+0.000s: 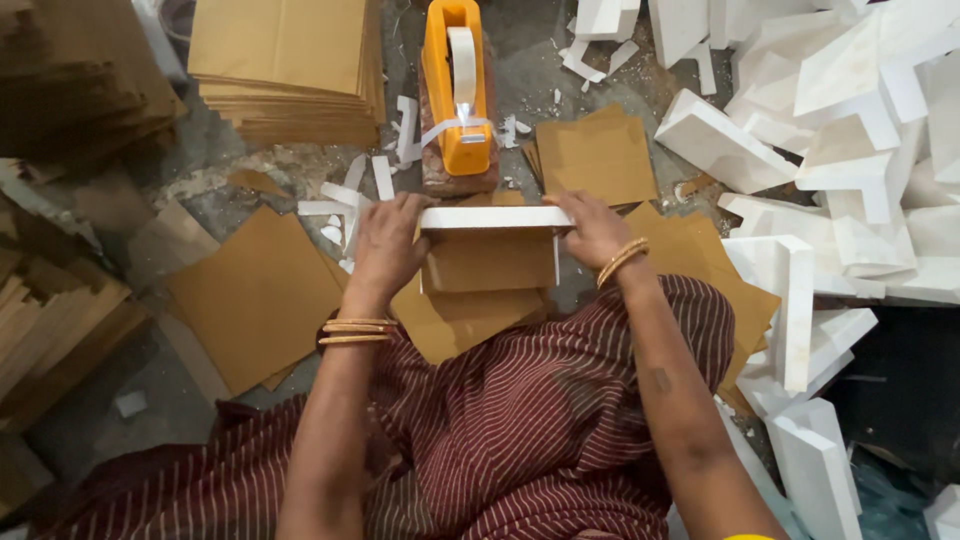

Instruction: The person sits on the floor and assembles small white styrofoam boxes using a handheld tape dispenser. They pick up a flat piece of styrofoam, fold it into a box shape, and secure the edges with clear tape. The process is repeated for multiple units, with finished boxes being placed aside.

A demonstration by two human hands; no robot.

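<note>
A: Item?
B: White foam piece (495, 217) with brown card (487, 262), over the lap.
A: Grip?
B: Left hand (388, 245), right hand (594, 228); fingers closed on its ends. Likely light, brittle.

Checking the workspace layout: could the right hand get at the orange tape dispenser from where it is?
Probably yes: the orange tape dispenser stands just beyond the right hand, nothing between them, though that hand now grips the white foam piece.

Left hand (388, 245) and right hand (592, 228) grip a white foam corner piece (492, 217) over brown cardboard (488, 262).
</note>
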